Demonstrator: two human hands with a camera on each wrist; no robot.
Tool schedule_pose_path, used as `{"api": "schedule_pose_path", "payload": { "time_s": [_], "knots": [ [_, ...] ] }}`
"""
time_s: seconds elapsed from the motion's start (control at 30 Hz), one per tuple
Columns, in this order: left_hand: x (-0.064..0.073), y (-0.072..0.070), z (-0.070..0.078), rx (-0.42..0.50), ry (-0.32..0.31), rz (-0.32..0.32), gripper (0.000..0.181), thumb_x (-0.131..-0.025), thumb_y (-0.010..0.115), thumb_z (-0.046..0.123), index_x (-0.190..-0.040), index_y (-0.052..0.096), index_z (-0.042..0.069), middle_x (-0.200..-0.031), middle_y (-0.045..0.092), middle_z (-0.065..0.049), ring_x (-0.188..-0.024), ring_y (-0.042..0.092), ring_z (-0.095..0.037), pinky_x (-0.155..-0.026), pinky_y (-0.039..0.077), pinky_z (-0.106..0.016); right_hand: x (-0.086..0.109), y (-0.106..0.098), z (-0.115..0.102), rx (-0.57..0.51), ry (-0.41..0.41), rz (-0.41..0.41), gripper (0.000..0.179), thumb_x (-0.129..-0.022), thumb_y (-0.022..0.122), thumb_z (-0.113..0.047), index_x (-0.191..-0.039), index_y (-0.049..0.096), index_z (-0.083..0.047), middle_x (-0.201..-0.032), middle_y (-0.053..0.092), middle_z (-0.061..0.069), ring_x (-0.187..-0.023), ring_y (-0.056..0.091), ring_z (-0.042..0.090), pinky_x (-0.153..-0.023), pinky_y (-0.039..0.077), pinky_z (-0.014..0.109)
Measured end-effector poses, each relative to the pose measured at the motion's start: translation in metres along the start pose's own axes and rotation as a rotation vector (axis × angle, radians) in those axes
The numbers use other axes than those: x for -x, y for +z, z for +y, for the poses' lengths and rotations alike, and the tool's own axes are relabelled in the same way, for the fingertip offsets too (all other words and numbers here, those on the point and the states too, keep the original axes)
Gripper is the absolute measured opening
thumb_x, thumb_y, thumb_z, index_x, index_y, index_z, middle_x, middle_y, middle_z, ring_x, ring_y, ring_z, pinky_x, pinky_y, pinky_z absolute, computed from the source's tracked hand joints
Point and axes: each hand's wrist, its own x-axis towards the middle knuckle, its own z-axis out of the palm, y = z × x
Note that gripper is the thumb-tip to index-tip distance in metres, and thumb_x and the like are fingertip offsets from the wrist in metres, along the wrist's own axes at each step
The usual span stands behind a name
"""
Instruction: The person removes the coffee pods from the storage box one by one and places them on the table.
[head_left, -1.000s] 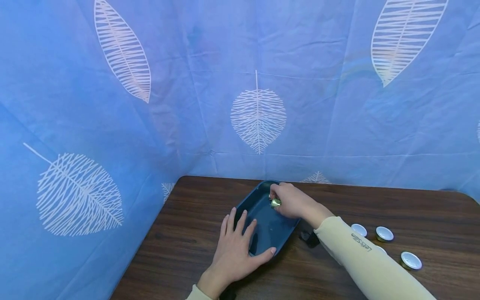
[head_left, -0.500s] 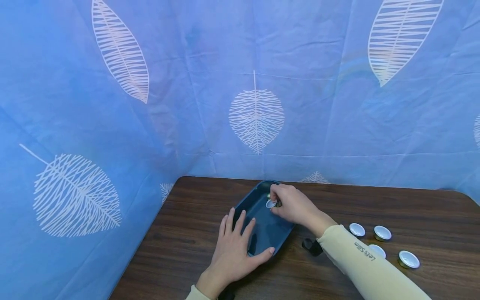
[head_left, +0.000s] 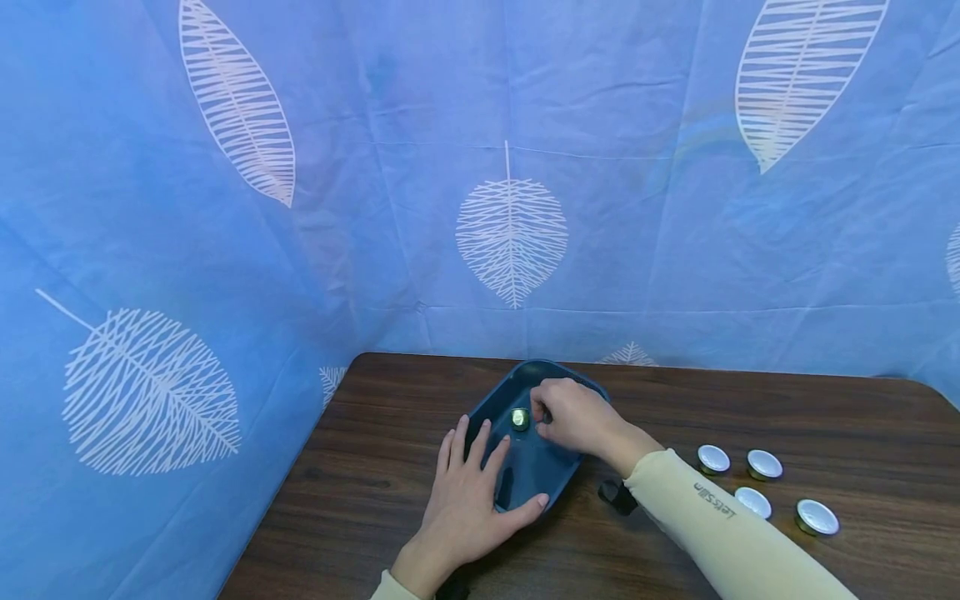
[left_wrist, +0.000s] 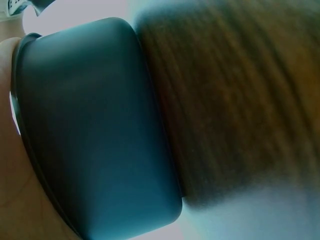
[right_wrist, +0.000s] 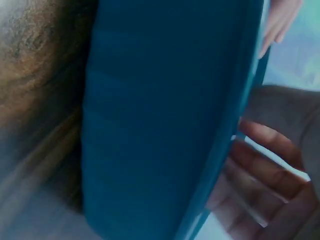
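A deep blue tray (head_left: 536,462) sits slantwise at the far side of the table. My left hand (head_left: 471,504) rests on its near left rim with fingers spread and straight; in the left wrist view that hand (left_wrist: 22,185) lies along the rim above the tray's outer wall (left_wrist: 100,130). Inside the tray is a small green-gold coffee capsule (head_left: 520,419). Just right of the capsule, my right hand (head_left: 581,418) hovers over the tray, fingers loosely bent and a gap between thumb and forefinger. The right wrist view shows this hand's fingers (right_wrist: 265,170) with nothing visible in them, beyond the tray wall (right_wrist: 160,120).
Several more capsules with white lids stand on the dark wooden table (head_left: 390,433) to the right, among them a far-left capsule (head_left: 713,458) and a near-right capsule (head_left: 817,517). A blue curtain (head_left: 405,208) with white leaf prints hangs behind. The right sleeve (head_left: 727,521) passes beside the capsules.
My right hand turned the green-gold capsule in its fingers, then let it go in the tray; it now sits left of the fingertips. The left hand has stayed on the rim.
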Motion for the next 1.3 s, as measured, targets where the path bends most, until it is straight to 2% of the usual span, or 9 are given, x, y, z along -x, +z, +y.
{"api": "schedule_pose_path", "payload": {
  "time_s": [0.07, 0.23, 0.37, 0.57, 0.73, 1.0, 1.13, 1.23, 1.3],
  "knots": [
    [0.0, 0.0, 0.0, 0.004, 0.0, 0.002, 0.095, -0.077, 0.023, 0.09, -0.147, 0.043, 0.029, -0.161, 0.023, -0.005, -0.15, -0.001, -0.033, -0.117, 0.01, -0.061, -0.004, 0.001, -0.004, 0.053, 0.01, -0.056, 0.016, -0.082, 0.078, -0.022, -0.089, 0.064, -0.02, -0.089, 0.059, -0.002, -0.07, 0.052, 0.011, -0.062, 0.048, 0.031],
    [0.002, -0.001, 0.0, 0.019, 0.015, 0.022, 0.093, -0.079, 0.025, 0.089, -0.146, 0.044, 0.028, -0.161, 0.023, -0.006, -0.15, 0.003, -0.036, -0.116, 0.01, -0.062, -0.013, 0.003, -0.014, 0.176, -0.002, -0.162, 0.046, -0.082, 0.079, -0.028, -0.124, 0.063, -0.017, -0.118, 0.062, 0.006, -0.094, 0.065, 0.018, -0.078, 0.057, 0.04],
    [0.002, -0.001, -0.001, 0.026, 0.02, 0.034, 0.092, -0.079, 0.027, 0.088, -0.146, 0.045, 0.027, -0.16, 0.025, -0.007, -0.15, 0.004, -0.036, -0.115, 0.01, -0.062, -0.018, 0.002, -0.021, 0.242, -0.024, -0.247, 0.052, -0.085, 0.075, -0.029, -0.134, 0.058, -0.021, -0.131, 0.058, 0.009, -0.112, 0.062, 0.026, -0.087, 0.055, 0.046],
    [0.003, -0.002, 0.0, 0.023, 0.016, 0.028, 0.092, -0.079, 0.027, 0.089, -0.145, 0.045, 0.027, -0.16, 0.026, -0.004, -0.15, 0.002, -0.034, -0.116, 0.01, -0.061, -0.025, 0.003, -0.026, 0.26, -0.017, -0.312, 0.049, -0.085, 0.075, -0.029, -0.131, 0.061, -0.021, -0.138, 0.055, 0.01, -0.125, 0.055, 0.029, -0.094, 0.051, 0.052],
    [0.004, -0.003, -0.001, 0.041, 0.031, 0.055, 0.091, -0.08, 0.03, 0.087, -0.143, 0.048, 0.026, -0.158, 0.03, -0.005, -0.15, 0.006, -0.035, -0.116, 0.01, -0.062, -0.03, 0.007, -0.027, 0.246, 0.012, -0.303, 0.045, -0.085, 0.076, -0.026, -0.127, 0.064, -0.019, -0.13, 0.06, 0.009, -0.115, 0.06, 0.026, -0.09, 0.053, 0.049],
    [0.004, -0.004, -0.001, 0.026, 0.018, 0.012, 0.092, -0.079, 0.025, 0.089, -0.145, 0.045, 0.028, -0.16, 0.026, -0.005, -0.15, 0.001, -0.033, -0.117, 0.009, -0.061, -0.03, 0.013, -0.024, 0.218, 0.003, -0.279, 0.035, -0.086, 0.074, -0.019, -0.12, 0.064, -0.014, -0.098, 0.064, 0.003, -0.089, 0.061, 0.016, -0.085, 0.056, 0.041],
    [0.004, -0.004, -0.001, 0.023, 0.019, 0.01, 0.093, -0.079, 0.025, 0.089, -0.145, 0.045, 0.027, -0.16, 0.027, -0.005, -0.15, 0.001, -0.033, -0.117, 0.009, -0.061, -0.028, 0.015, -0.022, 0.197, 0.031, -0.298, 0.044, -0.089, 0.071, -0.016, -0.131, 0.058, -0.01, -0.108, 0.066, 0.006, -0.101, 0.064, 0.02, -0.09, 0.054, 0.042],
    [0.004, -0.004, -0.001, 0.025, 0.015, 0.022, 0.092, -0.079, 0.025, 0.089, -0.145, 0.045, 0.029, -0.16, 0.027, -0.005, -0.15, 0.002, -0.034, -0.117, 0.009, -0.06, -0.026, 0.017, -0.02, 0.203, 0.031, -0.309, 0.036, -0.089, 0.07, -0.016, -0.124, 0.063, -0.01, -0.109, 0.067, 0.007, -0.102, 0.065, 0.021, -0.088, 0.055, 0.041],
    [0.005, -0.003, -0.001, 0.025, 0.013, 0.031, 0.091, -0.079, 0.025, 0.089, -0.146, 0.044, 0.029, -0.16, 0.027, -0.005, -0.15, 0.002, -0.033, -0.117, 0.008, -0.06, -0.025, 0.016, -0.017, 0.217, 0.016, -0.307, 0.025, -0.087, 0.073, -0.018, -0.111, 0.068, -0.012, -0.098, 0.067, 0.003, -0.092, 0.065, 0.017, -0.082, 0.056, 0.038]
  ]
}}
